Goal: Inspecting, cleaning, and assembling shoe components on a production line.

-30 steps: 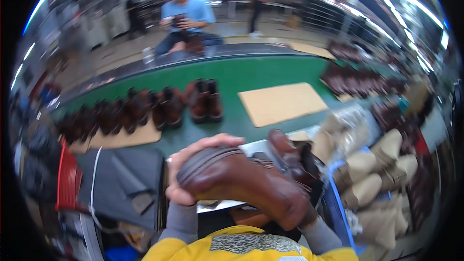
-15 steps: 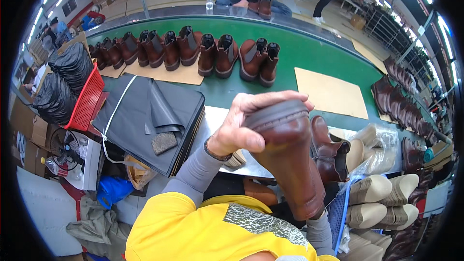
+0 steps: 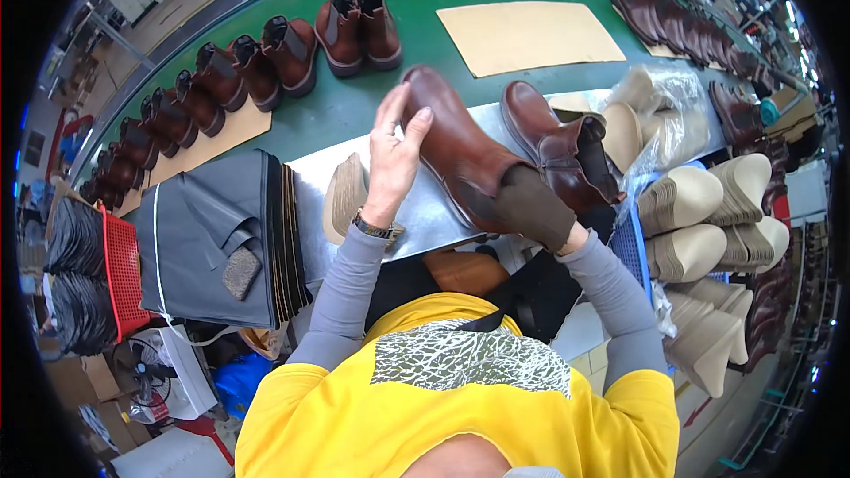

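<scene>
A brown leather ankle boot (image 3: 452, 128) is tilted over the metal-topped work surface, its toe pointing away to the left. My left hand (image 3: 394, 159) grips the toe end, thumb on the upper and fingers along the far side. Dark brown cloth (image 3: 534, 204) covers my right hand (image 3: 574, 237) at the boot's opening; its fingers are hidden. Close on the right, another brown boot (image 3: 540, 128) rests on the surface, opening toward me. A small stack of beige insoles (image 3: 345, 199) sits left of my left wrist.
Several brown boots (image 3: 288, 53) line the green table (image 3: 416, 9), near a cardboard sheet (image 3: 531, 35). Black sheets (image 3: 199, 212) bearing a grey block (image 3: 240, 273) lie left, beside a red basket (image 3: 124, 270). Beige insoles (image 3: 695, 195) fill a blue crate (image 3: 630, 243) on the right.
The boot has turned from sole-up to upper-up and moved away from me. My left hand has shifted from its sole to the toe's side. The view has swung right.
</scene>
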Available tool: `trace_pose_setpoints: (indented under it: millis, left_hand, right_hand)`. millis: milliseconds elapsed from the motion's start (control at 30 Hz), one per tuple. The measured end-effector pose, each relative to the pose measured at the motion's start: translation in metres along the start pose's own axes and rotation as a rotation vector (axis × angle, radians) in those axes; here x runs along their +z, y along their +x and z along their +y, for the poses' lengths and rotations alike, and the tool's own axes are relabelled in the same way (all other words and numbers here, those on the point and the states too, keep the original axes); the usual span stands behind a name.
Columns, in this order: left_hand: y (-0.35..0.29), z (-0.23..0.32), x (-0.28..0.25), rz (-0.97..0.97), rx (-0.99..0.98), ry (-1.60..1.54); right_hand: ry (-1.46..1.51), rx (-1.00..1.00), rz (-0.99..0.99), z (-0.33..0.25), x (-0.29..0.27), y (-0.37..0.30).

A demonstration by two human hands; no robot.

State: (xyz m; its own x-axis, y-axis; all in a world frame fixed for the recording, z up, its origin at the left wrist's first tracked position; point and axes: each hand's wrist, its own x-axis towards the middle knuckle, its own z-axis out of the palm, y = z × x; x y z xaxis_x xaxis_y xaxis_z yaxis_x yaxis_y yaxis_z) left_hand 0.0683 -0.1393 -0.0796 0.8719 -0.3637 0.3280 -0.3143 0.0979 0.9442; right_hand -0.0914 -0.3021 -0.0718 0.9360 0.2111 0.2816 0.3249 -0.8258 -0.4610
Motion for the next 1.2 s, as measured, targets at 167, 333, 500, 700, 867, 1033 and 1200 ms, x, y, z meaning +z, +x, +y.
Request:
trace_pose_setpoints:
  millis: [167, 333, 500, 700, 867, 1033, 1200]
  left_hand:
    - [-0.015, -0.006, -0.008, -0.087, -0.211, -0.054]
    - [-0.017, 0.006, -0.01, -0.148, -0.247, -0.096]
    - [-0.011, 0.028, -0.003, -0.282, -0.024, 0.207]
    - [0.003, 0.045, 0.03, -0.522, 0.047, 0.61]
    - [0.003, 0.041, 0.034, -0.485, 0.123, 0.699]
    - [-0.009, 0.042, 0.004, -0.421, 0.042, 0.477]
    - [-0.033, 0.093, 0.007, -0.27, 0.142, -0.401]
  right_hand:
    - [0.334, 0.201, 0.361, -0.058, -0.117, 0.024]
    - [-0.158, 0.488, 0.446, 0.089, -0.169, -0.017]
    - [-0.122, 0.574, 0.423, 0.133, -0.155, -0.05]
    - [-0.168, 0.464, 0.258, 0.142, -0.147, -0.044]
    - [-0.207, 0.503, 0.061, 0.155, -0.114, -0.024]
    - [-0.735, 0.401, 0.277, 0.164, -0.11, -0.02]
    - [-0.384, 0.018, 0.842, -0.037, -0.12, 0.022]
